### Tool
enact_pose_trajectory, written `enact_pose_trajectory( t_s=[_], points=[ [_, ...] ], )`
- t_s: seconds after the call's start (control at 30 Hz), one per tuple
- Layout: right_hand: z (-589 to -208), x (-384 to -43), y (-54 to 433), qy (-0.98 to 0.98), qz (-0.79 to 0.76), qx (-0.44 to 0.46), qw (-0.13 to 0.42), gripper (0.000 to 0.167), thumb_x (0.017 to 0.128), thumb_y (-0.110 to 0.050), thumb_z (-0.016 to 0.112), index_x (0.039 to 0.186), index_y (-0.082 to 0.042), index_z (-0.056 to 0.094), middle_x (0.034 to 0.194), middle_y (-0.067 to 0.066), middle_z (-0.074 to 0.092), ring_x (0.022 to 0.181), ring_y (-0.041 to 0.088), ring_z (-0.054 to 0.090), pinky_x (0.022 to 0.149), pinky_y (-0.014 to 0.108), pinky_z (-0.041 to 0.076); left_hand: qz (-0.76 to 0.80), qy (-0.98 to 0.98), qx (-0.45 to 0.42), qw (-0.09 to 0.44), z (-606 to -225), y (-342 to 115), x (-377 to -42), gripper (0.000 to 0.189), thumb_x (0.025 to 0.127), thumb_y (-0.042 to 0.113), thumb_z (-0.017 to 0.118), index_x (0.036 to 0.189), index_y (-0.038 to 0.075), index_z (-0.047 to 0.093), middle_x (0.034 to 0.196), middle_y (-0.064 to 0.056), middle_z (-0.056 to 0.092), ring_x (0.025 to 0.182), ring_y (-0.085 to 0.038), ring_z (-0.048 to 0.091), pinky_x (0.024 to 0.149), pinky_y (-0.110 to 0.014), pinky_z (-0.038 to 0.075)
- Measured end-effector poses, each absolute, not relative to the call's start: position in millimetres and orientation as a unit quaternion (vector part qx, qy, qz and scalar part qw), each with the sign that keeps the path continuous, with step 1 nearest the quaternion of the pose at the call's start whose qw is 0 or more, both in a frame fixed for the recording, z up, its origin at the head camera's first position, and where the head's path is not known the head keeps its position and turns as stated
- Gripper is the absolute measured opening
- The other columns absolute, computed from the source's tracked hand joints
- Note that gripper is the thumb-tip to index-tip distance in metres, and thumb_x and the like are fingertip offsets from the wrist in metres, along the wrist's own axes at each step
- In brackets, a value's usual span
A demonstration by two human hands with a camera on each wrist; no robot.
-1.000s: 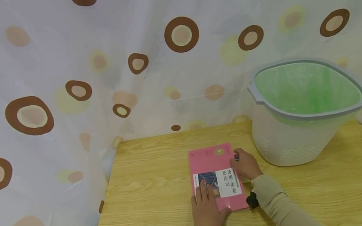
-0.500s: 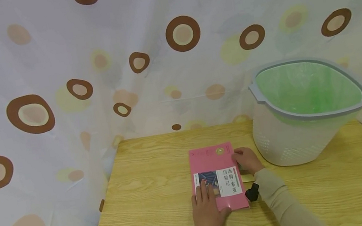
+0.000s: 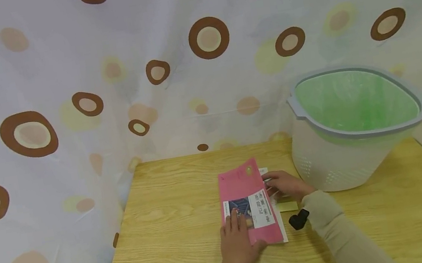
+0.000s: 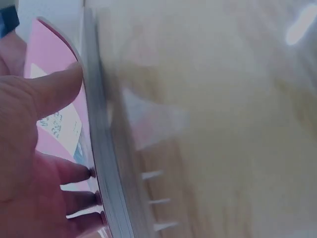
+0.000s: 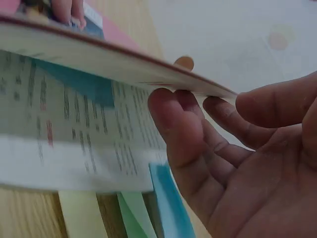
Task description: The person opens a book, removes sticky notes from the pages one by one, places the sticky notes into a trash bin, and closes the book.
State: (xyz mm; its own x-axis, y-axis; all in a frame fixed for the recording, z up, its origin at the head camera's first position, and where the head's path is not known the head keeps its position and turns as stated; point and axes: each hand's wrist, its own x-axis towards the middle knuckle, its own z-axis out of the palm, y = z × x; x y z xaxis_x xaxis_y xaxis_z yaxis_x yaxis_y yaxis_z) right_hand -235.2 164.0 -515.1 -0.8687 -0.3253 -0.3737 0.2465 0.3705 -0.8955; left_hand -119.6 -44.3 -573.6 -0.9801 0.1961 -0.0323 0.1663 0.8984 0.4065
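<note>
A pink paperback book (image 3: 241, 187) with a white label and Chinese characters lies on the table. My left hand (image 3: 236, 246) rests flat on the lower left of its cover, fingers spread over the picture. At the book's right edge, the fingers of my right hand (image 3: 287, 185) are under the front cover, which bends upward. In the right wrist view, their fingertips touch the cover's underside, with the thumb near its edge. A printed page (image 5: 74, 124) shows beneath. Yellow, green and blue strips (image 5: 168, 203) stick out from the book's side.
A pale laundry basket (image 3: 329, 163) with a grey rim and green inside stands at the back right, close beyond my right hand. The wooden table (image 3: 169, 231) meets a dotted curtain (image 3: 182, 136) behind and at both sides.
The front cover has risen on its right side and swung leftward, uncovering white pages. My right hand has shifted under it; my left hand stays on the cover.
</note>
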Motion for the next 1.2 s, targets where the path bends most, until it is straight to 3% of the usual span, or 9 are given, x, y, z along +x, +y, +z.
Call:
enact_pose_trajectory(
  t_s=[0.17, 0.37, 0.53, 0.7, 0.8, 0.9, 1.03, 1.13, 1.2],
  points=[
    [-509, -218, 149, 0.77, -0.586, -0.065, 0.245, 0.046, 0.105, -0.012, 0.038, 0.149, 0.003, 0.038, 0.133, 0.027, 0.057, 0.101, 0.02, 0.066, 0.087, 0.039, 0.058, 0.318, 0.943, 0.1, 0.0, -573, -56, -127, 0.066, 0.083, 0.037, 0.068, 0.136, -0.001, 0.056, 0.152, -0.02, 0.045, 0.137, -0.044, 0.045, 0.113, -0.057, 0.039],
    [-515, -197, 130, 0.775, -0.599, -0.062, 0.191, 0.043, 0.105, -0.011, 0.041, 0.147, -0.006, 0.045, 0.145, 0.022, 0.05, 0.123, 0.034, 0.059, 0.099, 0.047, 0.053, 0.509, 0.86, 0.017, 0.033, -555, -72, -137, 0.042, 0.102, 0.028, 0.049, 0.129, -0.002, 0.06, 0.135, -0.021, 0.061, 0.126, -0.041, 0.057, 0.105, -0.057, 0.046],
    [-520, -185, 120, 0.762, -0.617, -0.096, 0.17, 0.042, 0.104, -0.005, 0.038, 0.145, -0.006, 0.049, 0.152, 0.02, 0.045, 0.137, 0.041, 0.047, 0.108, 0.054, 0.047, 0.59, 0.804, -0.046, 0.056, -527, -86, -139, 0.05, 0.106, 0.04, 0.04, 0.133, 0.001, 0.056, 0.132, -0.022, 0.061, 0.121, -0.037, 0.06, 0.1, -0.053, 0.051],
    [-524, -179, 108, 0.744, -0.63, -0.15, 0.165, 0.045, 0.1, 0.002, 0.039, 0.143, -0.004, 0.051, 0.158, 0.016, 0.04, 0.146, 0.04, 0.036, 0.115, 0.057, 0.035, 0.572, 0.818, -0.014, 0.067, -499, -89, -141, 0.059, 0.1, 0.047, 0.051, 0.143, 0.006, 0.048, 0.133, -0.019, 0.061, 0.117, -0.034, 0.062, 0.092, -0.047, 0.056],
    [-525, -177, 100, 0.724, -0.643, -0.181, 0.172, 0.043, 0.1, 0.001, 0.041, 0.142, -0.003, 0.051, 0.161, 0.015, 0.035, 0.15, 0.038, 0.028, 0.119, 0.057, 0.03, 0.513, 0.855, 0.028, 0.07, -488, -87, -139, 0.064, 0.095, 0.039, 0.062, 0.145, 0.005, 0.043, 0.131, -0.017, 0.063, 0.112, -0.032, 0.066, 0.087, -0.048, 0.058],
    [-527, -175, 93, 0.694, -0.668, -0.199, 0.181, 0.043, 0.101, 0.0, 0.04, 0.144, 0.0, 0.046, 0.162, 0.017, 0.031, 0.152, 0.037, 0.024, 0.12, 0.055, 0.03, 0.455, 0.888, 0.043, 0.058, -484, -84, -135, 0.058, 0.092, 0.02, 0.065, 0.141, -0.001, 0.044, 0.12, -0.019, 0.066, 0.101, -0.032, 0.07, 0.081, -0.047, 0.059],
    [-533, -170, 87, 0.734, -0.639, -0.177, 0.144, 0.043, 0.1, 0.003, 0.041, 0.142, -0.003, 0.049, 0.154, 0.018, 0.044, 0.145, 0.039, 0.038, 0.115, 0.054, 0.039, 0.422, 0.905, -0.008, 0.055, -487, -86, -131, 0.052, 0.093, 0.006, 0.057, 0.14, -0.01, 0.04, 0.104, -0.021, 0.068, 0.081, -0.026, 0.069, 0.061, -0.035, 0.056],
    [-540, -164, 84, 0.802, -0.559, -0.178, 0.114, 0.043, 0.097, 0.005, 0.043, 0.136, -0.008, 0.057, 0.146, 0.017, 0.052, 0.137, 0.04, 0.047, 0.109, 0.057, 0.044, 0.407, 0.911, -0.058, 0.047, -490, -93, -130, 0.058, 0.094, 0.008, 0.055, 0.145, -0.01, 0.034, 0.095, -0.021, 0.068, 0.07, -0.023, 0.066, 0.052, -0.031, 0.05],
    [-545, -162, 82, 0.834, -0.503, -0.206, 0.1, 0.043, 0.096, 0.006, 0.044, 0.132, -0.01, 0.061, 0.147, 0.016, 0.051, 0.137, 0.04, 0.047, 0.107, 0.059, 0.044, 0.373, 0.925, -0.072, 0.011, -492, -98, -130, 0.064, 0.092, 0.01, 0.06, 0.146, -0.008, 0.031, 0.097, -0.022, 0.066, 0.071, -0.025, 0.065, 0.051, -0.033, 0.049]
  ],
)
